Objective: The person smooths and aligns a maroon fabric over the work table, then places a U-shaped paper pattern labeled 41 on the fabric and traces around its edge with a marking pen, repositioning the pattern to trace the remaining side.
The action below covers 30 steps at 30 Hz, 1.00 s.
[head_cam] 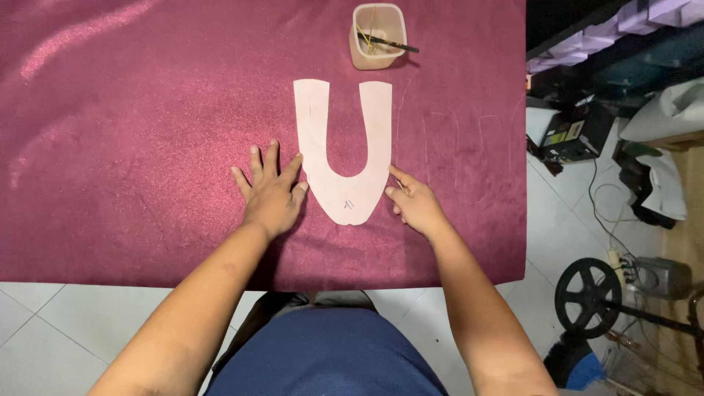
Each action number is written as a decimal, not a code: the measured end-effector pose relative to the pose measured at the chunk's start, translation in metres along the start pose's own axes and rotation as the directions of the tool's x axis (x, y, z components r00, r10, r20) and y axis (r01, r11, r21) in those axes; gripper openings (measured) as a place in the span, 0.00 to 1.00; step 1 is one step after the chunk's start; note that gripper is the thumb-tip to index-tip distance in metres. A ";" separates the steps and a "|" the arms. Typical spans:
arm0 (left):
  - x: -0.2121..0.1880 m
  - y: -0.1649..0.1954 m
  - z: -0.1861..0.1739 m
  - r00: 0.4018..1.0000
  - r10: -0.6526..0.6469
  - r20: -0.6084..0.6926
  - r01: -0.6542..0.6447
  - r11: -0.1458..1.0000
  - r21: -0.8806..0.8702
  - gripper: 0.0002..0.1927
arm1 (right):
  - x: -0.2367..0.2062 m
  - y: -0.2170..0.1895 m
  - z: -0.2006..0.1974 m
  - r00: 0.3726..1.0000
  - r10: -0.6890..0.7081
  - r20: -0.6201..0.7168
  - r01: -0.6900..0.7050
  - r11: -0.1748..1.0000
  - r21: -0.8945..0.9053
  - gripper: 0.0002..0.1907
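A pale U-shaped paper pattern lies flat on a maroon velvet-like fabric that covers the table. My left hand rests flat on the fabric, fingers spread, its fingertips touching the pattern's left edge. My right hand sits at the pattern's lower right edge, fingers curled with thumb and forefinger pinched together; a thin marking tool may be in them, but it is too small to tell. Faint chalk outlines show on the fabric to the right of the pattern.
A small translucent plastic cup holding a dark stick-like tool stands at the far side of the fabric. Right of the table are cluttered boxes, cables and a black wheel on a tiled floor. The table's near edge is by my waist.
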<state>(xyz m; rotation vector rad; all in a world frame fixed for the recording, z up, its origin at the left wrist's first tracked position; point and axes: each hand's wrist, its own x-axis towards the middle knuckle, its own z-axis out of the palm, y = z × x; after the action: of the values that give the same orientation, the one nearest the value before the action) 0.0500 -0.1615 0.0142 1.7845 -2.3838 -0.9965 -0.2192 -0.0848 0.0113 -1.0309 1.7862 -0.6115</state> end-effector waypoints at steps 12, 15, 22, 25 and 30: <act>-0.002 -0.009 -0.002 1.000 0.014 0.011 -0.014 0.999 0.042 0.44 | 0.002 -0.011 0.017 0.961 0.276 0.019 -0.193 0.620 0.761 0.17; -0.005 -0.011 0.004 1.000 0.030 0.006 -0.031 0.994 0.108 0.43 | 0.007 -0.011 0.028 0.969 0.194 -0.154 -0.063 0.793 0.606 0.16; -0.035 -0.043 0.017 0.966 0.221 -0.132 -0.187 0.955 0.229 0.35 | 0.011 0.006 0.029 0.928 -0.012 -0.373 0.078 0.984 0.162 0.26; -0.047 -0.068 0.011 0.973 0.175 -0.154 -0.133 0.959 0.250 0.33 | 0.010 0.013 0.024 0.949 -0.001 -0.316 0.063 0.980 0.187 0.23; -0.062 -0.088 0.004 0.972 0.108 -0.206 -0.049 0.961 0.272 0.33 | 0.008 0.016 0.027 0.970 0.061 -0.233 -0.002 0.969 0.245 0.23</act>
<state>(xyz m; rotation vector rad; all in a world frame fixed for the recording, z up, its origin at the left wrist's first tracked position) 0.1461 -0.1196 -0.0091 1.7489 -2.5172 -0.4589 -0.2018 -0.0822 -0.0160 -0.7846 1.8737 -0.9435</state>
